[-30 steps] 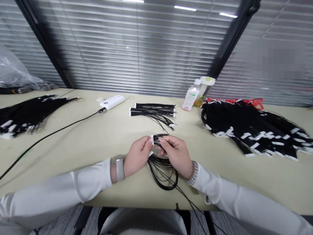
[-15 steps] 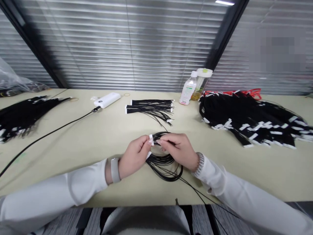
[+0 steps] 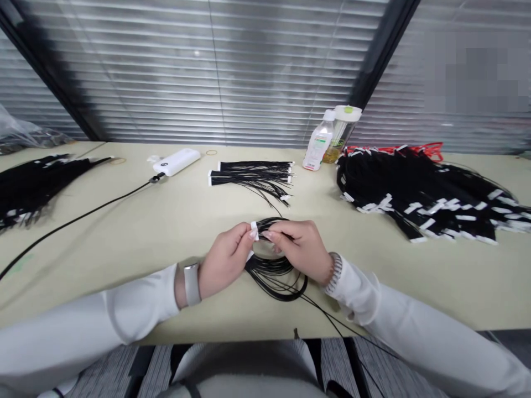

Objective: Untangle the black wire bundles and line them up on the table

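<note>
Near the table's front middle, my left hand [image 3: 226, 257] pinches a small white connector [image 3: 254, 230] between thumb and finger. Just right of it, my right hand [image 3: 305, 249] has its fingertips closed on the thin black wires running into that connector. The looped black wire bundle [image 3: 276, 267] curves below and between both hands. A second white connector [image 3: 249, 255] shows beside my left fingers. Loose wires trail from the bundle past my right wrist over the table's front edge.
Short wire bundles [image 3: 251, 174] lie beyond my hands. A white power bank [image 3: 177, 162] with a black cable is at left. A bottle [image 3: 318, 141] and a cup [image 3: 342, 132] stand behind. Large wire piles lie at right [image 3: 415, 190] and far left [image 3: 37, 185].
The whole view has shifted slightly, so the table items appear a little higher and further left. Both hands keep their hold on the connector and wires, with hardly any movement.
</note>
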Motion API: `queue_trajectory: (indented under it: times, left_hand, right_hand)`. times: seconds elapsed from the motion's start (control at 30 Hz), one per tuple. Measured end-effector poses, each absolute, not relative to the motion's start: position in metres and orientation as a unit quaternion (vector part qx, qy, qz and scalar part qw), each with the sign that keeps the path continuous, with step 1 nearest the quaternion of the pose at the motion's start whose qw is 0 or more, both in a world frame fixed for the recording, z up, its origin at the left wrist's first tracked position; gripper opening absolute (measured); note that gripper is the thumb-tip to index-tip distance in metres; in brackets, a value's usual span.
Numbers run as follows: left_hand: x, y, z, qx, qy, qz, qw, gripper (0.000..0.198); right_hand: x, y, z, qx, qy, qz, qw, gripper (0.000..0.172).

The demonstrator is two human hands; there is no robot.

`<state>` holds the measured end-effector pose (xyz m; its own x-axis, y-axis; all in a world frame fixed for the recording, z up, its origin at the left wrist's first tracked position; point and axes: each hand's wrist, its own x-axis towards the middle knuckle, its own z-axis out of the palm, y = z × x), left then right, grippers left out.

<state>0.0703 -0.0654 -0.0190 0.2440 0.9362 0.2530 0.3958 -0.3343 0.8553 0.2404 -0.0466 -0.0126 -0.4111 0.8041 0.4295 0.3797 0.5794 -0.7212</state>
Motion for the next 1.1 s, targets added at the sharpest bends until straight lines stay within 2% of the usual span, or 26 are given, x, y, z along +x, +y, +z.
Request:
queue_trajectory:
  times: [0.47,0.57,0.67,0.73,0.83,0.93,1.1]
  left_hand:
    - [0.070,-0.056,-0.021,0.640,0.495,0.442,0.387,0.030]
    - [0.069,-0.052,-0.022,0.620,0.513,0.447,0.391,0.029]
    - [0.069,-0.050,-0.022,0.608,0.532,0.453,0.377,0.030]
    - [0.069,-0.049,-0.023,0.600,0.537,0.464,0.370,0.030]
    - [0.069,-0.049,-0.023,0.588,0.534,0.482,0.370,0.030]
    - [0.070,-0.049,-0.022,0.586,0.529,0.495,0.363,0.029]
    - [0.070,-0.051,-0.021,0.578,0.534,0.507,0.353,0.029]
  right_hand:
    - [0.267,-0.022,0.000,-0.434,-0.805,0.217,0.340,0.017]
    - [0.268,-0.029,0.007,-0.432,-0.816,0.123,0.364,0.035]
    - [0.264,-0.045,0.017,-0.400,-0.837,0.015,0.372,0.027]
    - [0.261,-0.054,0.021,-0.377,-0.862,0.059,0.333,0.036]
    - [0.258,-0.058,0.020,-0.379,-0.880,0.177,0.223,0.045]
    - [0.258,-0.054,0.018,-0.380,-0.884,0.233,0.140,0.042]
    - [0.257,-0.053,0.017,-0.361,-0.843,0.387,0.096,0.032]
